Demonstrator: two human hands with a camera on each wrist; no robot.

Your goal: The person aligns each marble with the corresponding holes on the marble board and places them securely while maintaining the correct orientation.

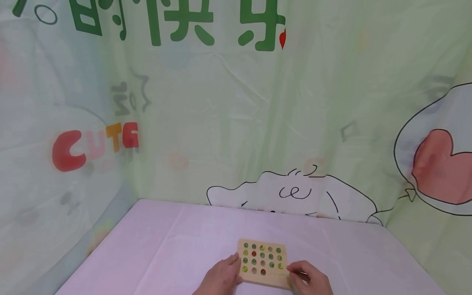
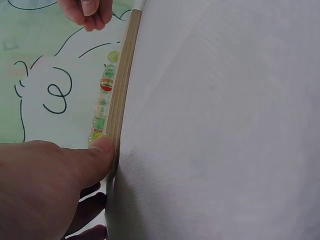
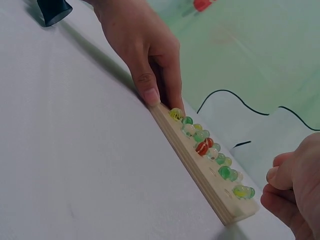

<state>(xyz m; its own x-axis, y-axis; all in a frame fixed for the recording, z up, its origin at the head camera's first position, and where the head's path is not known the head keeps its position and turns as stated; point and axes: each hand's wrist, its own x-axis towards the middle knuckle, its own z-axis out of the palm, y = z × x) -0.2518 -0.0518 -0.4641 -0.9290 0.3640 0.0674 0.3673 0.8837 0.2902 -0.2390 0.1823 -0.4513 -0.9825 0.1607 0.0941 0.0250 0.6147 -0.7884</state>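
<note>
A light wooden board [image 1: 271, 280] with rows of holes lies on the table, with glass marbles in most of them. The marbles are green, yellow, red and pale; a red marble [image 3: 202, 148] stands out in the right wrist view. Bare holes show along the near edge, towards the right. My left hand [image 1: 221, 273] grips the board's left end, its thumb on the wooden edge. By the right edge is my right hand [image 1: 311, 279], fingers bent and thumb close to the index finger. Whether anything sits between those fingertips is hidden.
A pale cloth covers the table [image 1: 177, 246]. Behind it hangs a light green curtain [image 1: 221, 123] with printed drawings and letters, and another printed curtain [image 1: 55, 196] hangs at the left. A dark blue object [image 3: 54, 11] shows at the right wrist view's top left.
</note>
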